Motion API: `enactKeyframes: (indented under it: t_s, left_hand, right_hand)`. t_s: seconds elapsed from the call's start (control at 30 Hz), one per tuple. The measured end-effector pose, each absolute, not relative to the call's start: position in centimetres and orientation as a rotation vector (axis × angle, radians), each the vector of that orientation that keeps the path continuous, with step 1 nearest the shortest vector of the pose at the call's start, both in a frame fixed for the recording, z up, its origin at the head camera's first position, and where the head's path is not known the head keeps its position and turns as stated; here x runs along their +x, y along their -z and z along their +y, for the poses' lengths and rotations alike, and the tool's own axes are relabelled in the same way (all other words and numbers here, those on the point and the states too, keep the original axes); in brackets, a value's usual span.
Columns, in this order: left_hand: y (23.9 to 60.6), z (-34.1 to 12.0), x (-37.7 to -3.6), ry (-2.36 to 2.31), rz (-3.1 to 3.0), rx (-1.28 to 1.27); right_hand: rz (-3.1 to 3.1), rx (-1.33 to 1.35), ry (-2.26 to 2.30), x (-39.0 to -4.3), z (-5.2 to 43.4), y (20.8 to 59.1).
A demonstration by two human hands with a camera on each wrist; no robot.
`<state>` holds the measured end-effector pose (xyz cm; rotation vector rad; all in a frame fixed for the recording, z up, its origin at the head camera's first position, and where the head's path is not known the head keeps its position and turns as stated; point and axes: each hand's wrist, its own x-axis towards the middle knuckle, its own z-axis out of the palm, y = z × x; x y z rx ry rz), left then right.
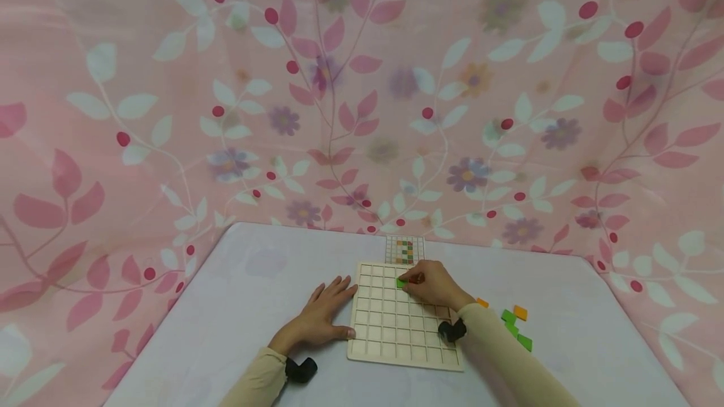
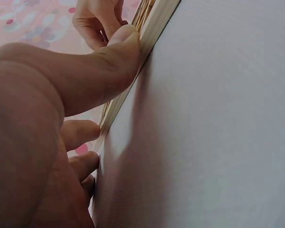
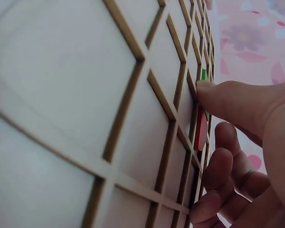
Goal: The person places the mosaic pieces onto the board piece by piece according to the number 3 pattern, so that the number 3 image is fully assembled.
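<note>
Wooden grid board [image 1: 396,325] centre-low in head view, nearly all cells bare. Right hand [image 1: 432,284] pinches green tile [image 1: 401,282] at upper row, red tile [image 3: 201,129] beside. Left hand [image 1: 322,316] flat, fingers straight, thumb bracing board edge. Spare tiles [image 1: 516,325] wait right on worktop [image 1: 237,306]. Judged: early stage.

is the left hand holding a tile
No, the left hand lies flat on the table against the board edge, holding nothing.
</note>
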<state>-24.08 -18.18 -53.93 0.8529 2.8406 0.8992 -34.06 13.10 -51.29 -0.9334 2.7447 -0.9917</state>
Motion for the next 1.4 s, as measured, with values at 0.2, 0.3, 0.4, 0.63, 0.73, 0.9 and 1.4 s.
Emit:
enactKeyframes:
  t_s: [0.2,0.3,0.4,0.63,0.73,0.9,1.4]
  left_hand:
    - [54.1,-18.2,-24.2,-0.878,2.85,0.834]
    - [54.1,-18.1,-24.2,-0.875,2.85,0.827]
    - [54.2,-18.0,-24.2,-0.892,2.844,0.824]
    - [54.1,-17.9,-24.3,-0.902,2.854,0.825]
    - [54.0,-18.0,-24.2,-0.897,2.853,0.82]
    - [54.0,-18.0,-24.2,-0.877,2.858,0.816]
    - [53.9,-18.0,-24.2,-0.906,2.846,0.828]
  right_hand:
    - [2.675,-0.877,1.069,-34.3,13.4,51.3]
    - [2.655,-0.825,1.078,-34.4,13.5,51.4]
    - [2.641,-0.795,1.087,-34.4,13.7,51.4]
    - [2.671,-0.85,1.086,-34.4,13.6,51.3]
    - [2.665,-0.86,1.105,-34.4,13.6,51.5]
    - [2.666,-0.88,1.105,-34.5,13.7,51.8]
    - [2.673,-0.848,1.229,-34.9,15.3,51.6]
